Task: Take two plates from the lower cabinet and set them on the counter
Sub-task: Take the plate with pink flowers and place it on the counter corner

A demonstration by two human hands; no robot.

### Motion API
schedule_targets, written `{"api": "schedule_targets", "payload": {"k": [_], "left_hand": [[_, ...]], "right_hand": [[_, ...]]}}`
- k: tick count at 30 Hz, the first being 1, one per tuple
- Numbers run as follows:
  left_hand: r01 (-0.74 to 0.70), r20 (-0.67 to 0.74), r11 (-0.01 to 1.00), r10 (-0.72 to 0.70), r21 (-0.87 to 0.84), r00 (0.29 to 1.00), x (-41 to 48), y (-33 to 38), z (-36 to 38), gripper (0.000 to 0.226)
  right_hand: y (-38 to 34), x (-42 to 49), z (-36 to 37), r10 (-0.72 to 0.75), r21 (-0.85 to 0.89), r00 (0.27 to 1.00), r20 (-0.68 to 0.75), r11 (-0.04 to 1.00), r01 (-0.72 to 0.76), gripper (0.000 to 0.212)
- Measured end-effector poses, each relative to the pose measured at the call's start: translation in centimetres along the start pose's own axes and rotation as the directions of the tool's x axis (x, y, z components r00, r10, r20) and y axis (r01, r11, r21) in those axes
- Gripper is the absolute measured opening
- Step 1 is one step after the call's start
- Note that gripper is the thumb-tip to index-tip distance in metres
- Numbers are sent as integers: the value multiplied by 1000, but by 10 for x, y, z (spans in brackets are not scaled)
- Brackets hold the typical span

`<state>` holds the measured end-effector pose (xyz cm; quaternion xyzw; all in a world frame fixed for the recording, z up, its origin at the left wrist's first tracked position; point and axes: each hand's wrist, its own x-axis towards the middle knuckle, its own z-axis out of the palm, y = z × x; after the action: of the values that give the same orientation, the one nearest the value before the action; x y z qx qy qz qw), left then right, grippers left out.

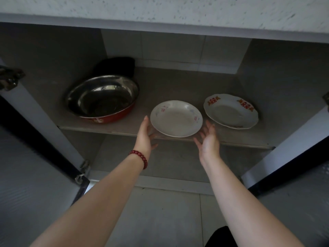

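Note:
Two plates lie on the shelf (114,128) of the open lower cabinet. A white plate with faint floral marks (176,118) sits at the shelf's front edge, in the middle. To its right lies a scalloped white plate with red and orange marks (231,111). My left hand (146,134), with a red bead bracelet on its wrist, has straight fingers at the left rim of the floral plate. My right hand (208,139) is spread open just off that plate's right rim, palm facing it. Neither hand grips anything.
A steel basin with a red outside (102,98) stands on the left of the shelf, a dark object (115,65) behind it. Cabinet doors hang open at left (35,184) and right (293,184). The speckled counter edge (160,9) overhangs above.

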<state>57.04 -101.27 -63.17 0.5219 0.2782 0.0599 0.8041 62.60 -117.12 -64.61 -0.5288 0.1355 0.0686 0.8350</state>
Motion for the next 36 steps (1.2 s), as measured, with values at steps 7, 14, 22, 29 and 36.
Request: {"api": "schedule_targets", "payload": {"k": [7, 14, 22, 29, 36], "left_hand": [[55, -11, 996, -56, -69, 998, 7, 7, -2, 57], [57, -9, 998, -58, -26, 998, 17, 12, -2, 67], [47, -68, 998, -44, 32, 997, 24, 4, -7, 68], [106, 58, 994, -104, -36, 993, 29, 13, -2, 74], [151, 51, 987, -148, -62, 988, 9, 19, -11, 75]], "right_hand": [[-2, 3, -3, 22, 7, 1000, 0, 1000, -22, 40], [-7, 10, -6, 44, -7, 999, 7, 999, -44, 44], [-8, 16, -17, 64, 10, 998, 2, 998, -64, 47], [-11, 21, -16, 109, 33, 992, 57, 993, -111, 53], [-19, 2, -14, 138, -22, 990, 35, 990, -138, 54]]}}
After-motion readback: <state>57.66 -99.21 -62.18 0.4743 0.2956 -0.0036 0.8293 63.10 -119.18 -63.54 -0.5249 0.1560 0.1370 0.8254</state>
